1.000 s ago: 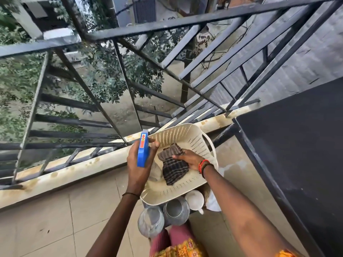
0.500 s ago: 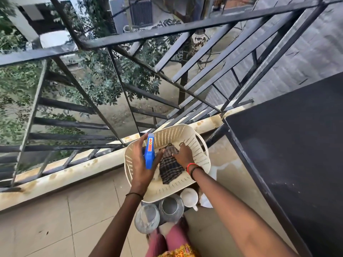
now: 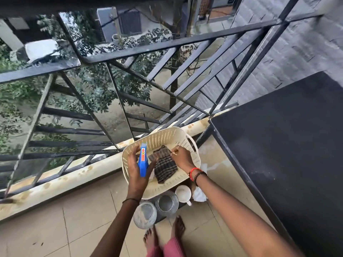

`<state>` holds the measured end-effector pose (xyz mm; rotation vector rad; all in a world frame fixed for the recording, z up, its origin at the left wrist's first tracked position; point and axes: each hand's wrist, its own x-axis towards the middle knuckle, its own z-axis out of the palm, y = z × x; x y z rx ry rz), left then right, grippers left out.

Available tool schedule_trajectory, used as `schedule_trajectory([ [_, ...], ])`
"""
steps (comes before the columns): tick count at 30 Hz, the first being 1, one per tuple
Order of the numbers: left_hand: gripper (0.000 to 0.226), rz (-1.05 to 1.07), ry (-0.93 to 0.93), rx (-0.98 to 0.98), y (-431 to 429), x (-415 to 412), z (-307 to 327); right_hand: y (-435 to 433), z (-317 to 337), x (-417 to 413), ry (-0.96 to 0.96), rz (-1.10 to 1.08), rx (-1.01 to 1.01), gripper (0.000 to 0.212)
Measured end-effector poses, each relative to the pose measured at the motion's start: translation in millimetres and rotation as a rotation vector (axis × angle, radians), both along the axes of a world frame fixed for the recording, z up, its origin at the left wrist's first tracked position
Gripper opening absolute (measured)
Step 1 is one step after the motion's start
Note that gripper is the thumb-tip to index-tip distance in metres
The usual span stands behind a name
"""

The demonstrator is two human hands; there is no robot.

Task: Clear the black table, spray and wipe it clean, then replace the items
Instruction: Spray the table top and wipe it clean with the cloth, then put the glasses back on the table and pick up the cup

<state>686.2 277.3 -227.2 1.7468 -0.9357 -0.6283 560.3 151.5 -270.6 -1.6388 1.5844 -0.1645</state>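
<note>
black table (image 3: 289, 145) fills the frame from 2 to 4 o'clock, its top bare of any items in the part that shows, so the clearing step looks done. its matte surface shows faint pale specks and smudges and no wet sheen, so i judge the spraying and wiping have not started. replacing the items is left too.

at centre, just past 6 o'clock, a cream perforated basket (image 3: 167, 138) sits off the table beside the balcony railing (image 3: 167, 47). the left hand (image 3: 136, 169) is wrapped round a blue spray bottle (image 3: 143, 162), fingers curled closed on it, holding it upright over the basket's near rim. the right hand (image 3: 182, 157) is inside the basket, fingertips pinched at the upper edge of a dark checked cloth (image 3: 164, 166) that lies crumpled on the basket floor; whether the cloth is lifted yet i cannot tell.

below the basket, toward 6 o'clock on the tiled floor (image 3: 55, 229), stand two lidded jars (image 3: 156, 208) and a white cup (image 3: 183, 193), likely the things taken off the table.
</note>
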Motion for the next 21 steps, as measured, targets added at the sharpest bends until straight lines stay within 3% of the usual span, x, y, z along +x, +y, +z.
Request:
schedule_trajectory([
  [7,0.073,-0.045,0.043,0.062,9.7,5.2,-5.6,25.1,24.8,-10.0,-0.090,-0.052,-0.039,0.015],
  [15,0.084,-0.001,0.074,0.102,36.2,6.3,-4.2,69.0,40.8,-36.6,-0.212,-0.264,-0.074,0.017],
  [21,0.064,0.100,0.113,0.038,79.8,-0.3,8.1,118.0,38.4,-62.0,-0.218,-0.371,-0.064,0.017],
])
